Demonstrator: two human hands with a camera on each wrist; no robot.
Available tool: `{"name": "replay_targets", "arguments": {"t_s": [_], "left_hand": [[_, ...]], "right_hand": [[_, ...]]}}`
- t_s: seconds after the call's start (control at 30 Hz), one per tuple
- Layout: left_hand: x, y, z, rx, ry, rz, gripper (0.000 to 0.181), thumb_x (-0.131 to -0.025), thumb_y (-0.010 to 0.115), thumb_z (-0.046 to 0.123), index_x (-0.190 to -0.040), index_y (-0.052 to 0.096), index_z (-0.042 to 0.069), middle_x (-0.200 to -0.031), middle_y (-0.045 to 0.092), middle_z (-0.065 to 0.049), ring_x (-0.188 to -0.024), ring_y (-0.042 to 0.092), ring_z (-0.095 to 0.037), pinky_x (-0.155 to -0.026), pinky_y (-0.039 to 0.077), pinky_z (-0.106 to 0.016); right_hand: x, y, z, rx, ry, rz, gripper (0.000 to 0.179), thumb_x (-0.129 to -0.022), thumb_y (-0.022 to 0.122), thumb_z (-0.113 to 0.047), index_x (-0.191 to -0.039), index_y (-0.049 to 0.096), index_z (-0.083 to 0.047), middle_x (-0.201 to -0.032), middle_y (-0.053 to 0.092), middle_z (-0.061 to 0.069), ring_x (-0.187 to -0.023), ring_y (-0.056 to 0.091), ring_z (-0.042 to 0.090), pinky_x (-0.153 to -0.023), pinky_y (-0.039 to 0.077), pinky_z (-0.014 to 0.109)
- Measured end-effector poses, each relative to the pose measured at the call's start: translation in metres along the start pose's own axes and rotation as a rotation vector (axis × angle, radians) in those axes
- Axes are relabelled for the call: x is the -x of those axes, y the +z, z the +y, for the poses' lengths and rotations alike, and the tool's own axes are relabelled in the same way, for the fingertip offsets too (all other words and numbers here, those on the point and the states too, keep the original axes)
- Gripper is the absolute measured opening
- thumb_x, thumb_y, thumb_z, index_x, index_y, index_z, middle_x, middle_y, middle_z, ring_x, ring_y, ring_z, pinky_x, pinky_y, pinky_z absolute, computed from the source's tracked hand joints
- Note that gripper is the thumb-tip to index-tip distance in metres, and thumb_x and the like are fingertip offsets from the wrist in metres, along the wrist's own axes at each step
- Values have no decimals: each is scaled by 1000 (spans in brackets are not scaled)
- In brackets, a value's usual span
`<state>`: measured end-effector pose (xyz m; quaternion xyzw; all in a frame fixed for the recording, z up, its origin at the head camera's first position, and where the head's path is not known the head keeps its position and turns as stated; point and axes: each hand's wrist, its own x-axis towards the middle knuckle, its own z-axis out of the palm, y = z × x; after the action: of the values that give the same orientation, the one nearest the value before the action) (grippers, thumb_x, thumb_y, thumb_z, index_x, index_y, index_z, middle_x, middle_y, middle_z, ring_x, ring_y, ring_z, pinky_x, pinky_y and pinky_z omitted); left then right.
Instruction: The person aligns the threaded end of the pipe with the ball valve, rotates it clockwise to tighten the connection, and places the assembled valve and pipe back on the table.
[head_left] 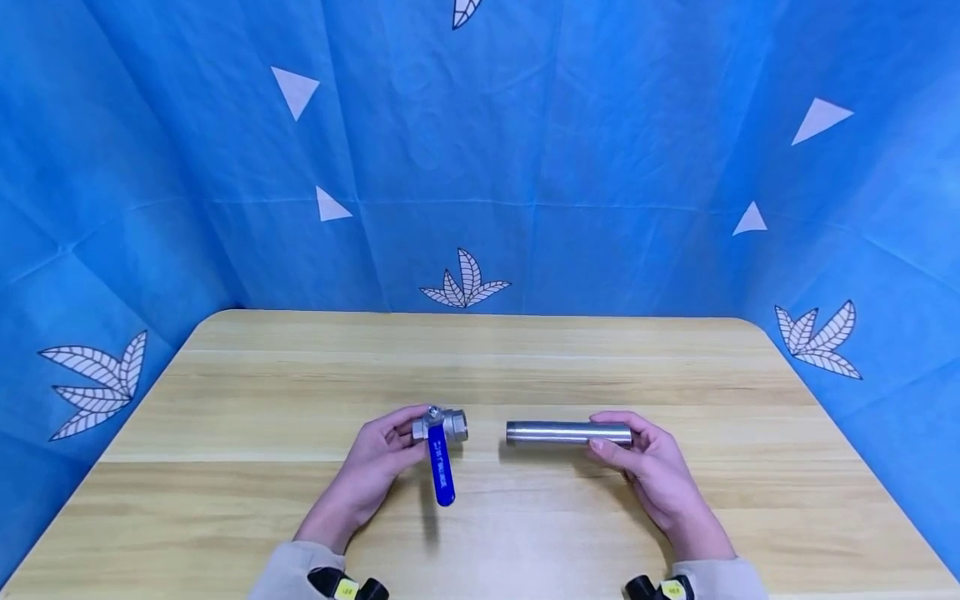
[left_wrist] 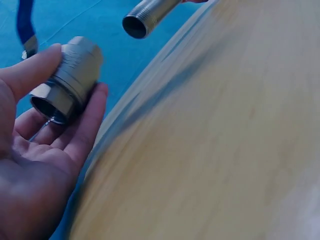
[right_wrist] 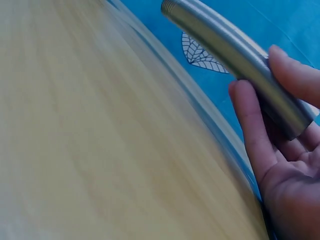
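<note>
My left hand [head_left: 380, 457] grips a metal ball valve [head_left: 454, 425] by its body, thumb on one side and fingers on the other. The valve's blue lever handle [head_left: 441, 467] points toward me in the head view. In the left wrist view the hexagonal end of the valve [left_wrist: 52, 100] shows its opening. A steel pipe [head_left: 558, 432] lies level in my right hand [head_left: 660, 475], pinched near its right end between thumb and fingers. The pipe's threaded end [left_wrist: 142, 22] faces the valve, with a gap between them. Both things are held above the table.
A light wood-grain table [head_left: 480, 367] spreads under both hands, their shadows falling on it. Blue cloth [head_left: 480, 150] with white leaf and triangle prints hangs behind the table and at both sides. Dark wrist bands with cameras [head_left: 345, 585] sit over the sleeves.
</note>
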<state>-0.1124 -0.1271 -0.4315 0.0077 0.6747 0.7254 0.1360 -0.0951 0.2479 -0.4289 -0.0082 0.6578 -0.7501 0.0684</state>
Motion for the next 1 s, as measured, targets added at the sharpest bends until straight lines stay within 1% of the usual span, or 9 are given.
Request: {"name": "replay_targets", "arguments": {"t_s": [0.07, 0.13, 0.27, 0.37, 0.47, 0.63, 0.83, 1.0], "left_hand": [[0, 1, 1, -8, -7, -7, 64, -90, 76, -2, -151, 57, 0, -143, 67, -17, -124, 67, -20, -105, 56, -22], [0, 1, 2, -14, -16, 3, 64, -91, 76, -1, -151, 56, 2, -145, 66, -17, -126, 67, -21, -105, 55, -22], [0, 1, 4, -25, -33, 26, 63, -93, 73, 0, -153, 55, 3, -148, 64, -17, -131, 65, -22, -106, 54, -19], [0, 1, 4, -27, -37, 23, 63, -93, 72, -1, -153, 55, 5, -149, 64, -16, -134, 65, -23, -107, 53, -19], [-1, 0, 4, -30, -30, 19, 63, -92, 75, 1, -152, 57, 7, -150, 65, -14, -135, 65, -23, -108, 53, -19], [-5, -1, 5, -24, -10, 14, 64, -90, 82, 7, -150, 61, 11, -149, 67, -11, -135, 67, -24, -111, 52, -22], [-3, 0, 5, -35, -43, 13, 60, -91, 81, 6, -149, 63, 13, -149, 67, -9, -139, 64, -24, -112, 52, -23], [-5, 0, 5, -36, -33, 10, 62, -91, 82, 9, -149, 62, 14, -150, 67, -9, -139, 65, -25, -113, 52, -24]], "right_hand": [[0, 1, -1, -34, -6, -33, 31, -97, 71, 6, -123, 72, -10, -115, 75, 0, -107, 75, 12, -96, 64, 31], [-1, 2, -1, -66, -8, -61, 30, -100, 67, 5, -126, 70, -9, -119, 73, 0, -111, 75, 12, -100, 63, 33], [-2, 2, 1, -103, -17, -125, 28, -105, 61, 1, -133, 65, -3, -123, 71, 0, -116, 73, 11, -104, 61, 35], [-2, 4, 2, -118, -16, -142, 30, -107, 59, -1, -136, 61, 1, -124, 70, 0, -116, 73, 10, -105, 61, 36], [-3, 8, 1, -137, 3, -117, 30, -107, 60, -3, -137, 59, 0, -122, 70, 0, -114, 73, 10, -105, 61, 36], [-6, 14, -1, -159, 38, -45, 30, -106, 63, -5, -136, 58, -5, -123, 69, -1, -114, 73, 11, -106, 61, 36], [-7, 20, -1, -173, 75, 43, 26, -106, 64, -5, -132, 62, -9, -126, 66, 2, -116, 74, 14, -106, 60, 36], [-9, 26, -1, -188, 68, 98, 23, -106, 64, -6, -129, 65, -8, -128, 63, 5, -118, 73, 15, -105, 61, 35]]}}
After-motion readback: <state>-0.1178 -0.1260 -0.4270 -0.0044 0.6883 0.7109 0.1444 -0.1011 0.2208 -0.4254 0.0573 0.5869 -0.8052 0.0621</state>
